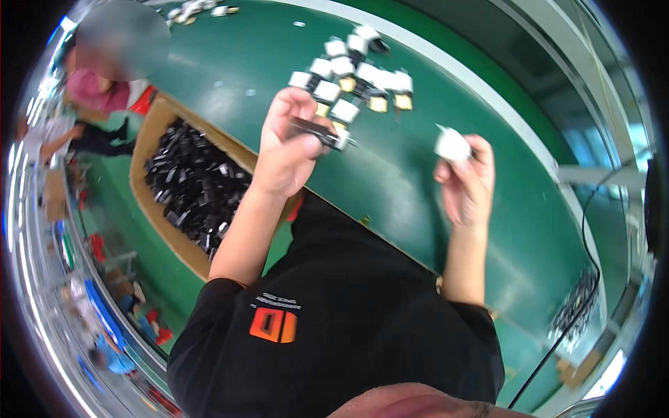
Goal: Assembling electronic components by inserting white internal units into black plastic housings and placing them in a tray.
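Above the green table, my left hand [289, 148] is closed on a small dark part [317, 132] with thin metal pins at its end. To the right, my right hand [468, 177] pinches a white plug-like piece [453, 145], with a thin prong pointing up and left. The two pieces are well apart. Beyond my left hand lies a loose group of white-and-black parts [345, 66], some with yellowish faces; my left hand covers part of the group. Motion blur hides the fine details of both held pieces.
Left of the green table [404, 188] stands a cardboard box [159, 209] full of black parts [191, 177]. A pile of metallic pieces [575, 306] lies at far right beside a black cable [589, 230]. More white parts [191, 10] lie at the far end, near a person [97, 90].
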Action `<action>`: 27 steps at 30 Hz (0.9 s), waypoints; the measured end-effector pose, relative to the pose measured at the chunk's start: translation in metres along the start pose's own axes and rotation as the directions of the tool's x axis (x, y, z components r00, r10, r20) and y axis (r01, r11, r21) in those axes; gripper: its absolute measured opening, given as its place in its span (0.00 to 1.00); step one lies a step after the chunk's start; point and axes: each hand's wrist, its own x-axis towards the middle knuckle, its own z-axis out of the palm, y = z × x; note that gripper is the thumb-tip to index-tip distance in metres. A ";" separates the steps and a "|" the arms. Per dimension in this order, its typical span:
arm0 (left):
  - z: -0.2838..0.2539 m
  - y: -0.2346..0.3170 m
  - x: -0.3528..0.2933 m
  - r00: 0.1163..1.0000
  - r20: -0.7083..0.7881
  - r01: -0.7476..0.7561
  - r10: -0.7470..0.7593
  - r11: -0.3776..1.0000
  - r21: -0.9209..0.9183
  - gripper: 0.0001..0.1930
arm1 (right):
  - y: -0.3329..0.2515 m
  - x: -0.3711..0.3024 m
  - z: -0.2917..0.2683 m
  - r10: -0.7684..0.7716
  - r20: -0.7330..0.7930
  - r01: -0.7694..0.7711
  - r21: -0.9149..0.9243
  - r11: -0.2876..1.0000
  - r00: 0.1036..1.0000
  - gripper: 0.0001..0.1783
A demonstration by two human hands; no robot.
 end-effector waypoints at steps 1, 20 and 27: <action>0.009 -0.009 0.003 0.995 0.016 0.098 -0.097 0.972 -0.215 0.23 | 0.003 -0.007 0.003 -0.001 -0.040 0.002 0.014 1.000 0.999 0.19; 0.056 -0.064 0.016 0.811 0.489 -0.099 -0.320 0.750 0.654 0.23 | -0.029 -0.052 0.004 -0.161 -0.050 0.156 -0.098 0.983 0.986 0.20; 0.059 -0.055 0.017 0.821 0.415 -0.076 -0.391 0.646 0.759 0.26 | -0.057 -0.052 0.022 -0.364 0.215 0.391 -0.751 0.532 0.906 0.19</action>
